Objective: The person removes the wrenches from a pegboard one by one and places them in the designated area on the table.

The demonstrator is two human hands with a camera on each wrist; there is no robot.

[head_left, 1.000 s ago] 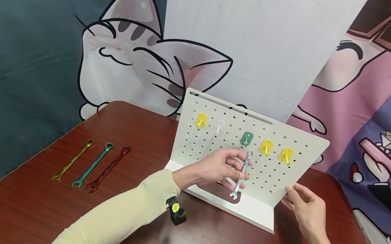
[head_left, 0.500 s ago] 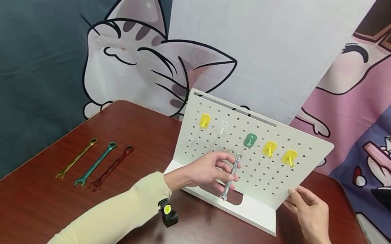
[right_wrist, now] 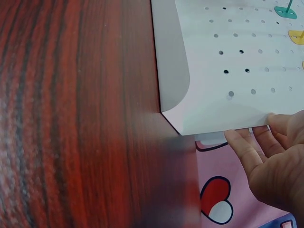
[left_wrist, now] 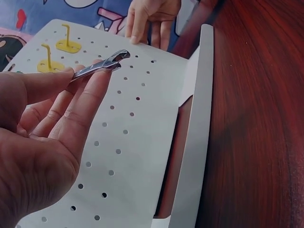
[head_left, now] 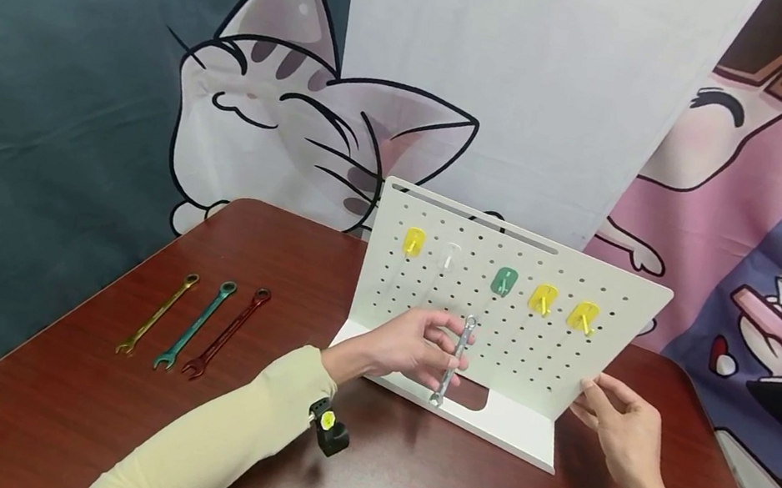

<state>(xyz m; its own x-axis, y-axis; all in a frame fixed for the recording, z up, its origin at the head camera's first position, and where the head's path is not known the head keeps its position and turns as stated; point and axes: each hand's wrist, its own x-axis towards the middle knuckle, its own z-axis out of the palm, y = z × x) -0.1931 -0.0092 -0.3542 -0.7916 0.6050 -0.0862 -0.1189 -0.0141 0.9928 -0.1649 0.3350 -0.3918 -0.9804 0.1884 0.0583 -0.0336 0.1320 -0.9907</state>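
My left hand [head_left: 406, 346] pinches a silver wrench [head_left: 453, 363] between thumb and fingers, in front of the lower part of a white pegboard [head_left: 583, 277]. The wrench stands nearly upright, ring end on top and tilted slightly right. In the left wrist view the open end of the wrench [left_wrist: 116, 61] sticks out past the fingertips. My right hand [head_left: 625, 427] grips the board's right side edge; in the right wrist view the thumb lies at its front and other fingers reach behind. Above the wrench, a green hook [head_left: 504, 281] bears nothing.
More hooks share that row: a yellow hook [head_left: 413, 241], a clear hook [head_left: 449, 258], and two yellow ones at right. Left on the brown table [head_left: 401, 482] lie a gold wrench [head_left: 158, 315], a teal wrench [head_left: 195, 324] and a red wrench [head_left: 227, 333]. Printed cloth hangs behind.
My left hand has moved left and down with the silver wrench, farther below the green hook. My right hand keeps its grip on the board edge. The head view has shifted slightly.
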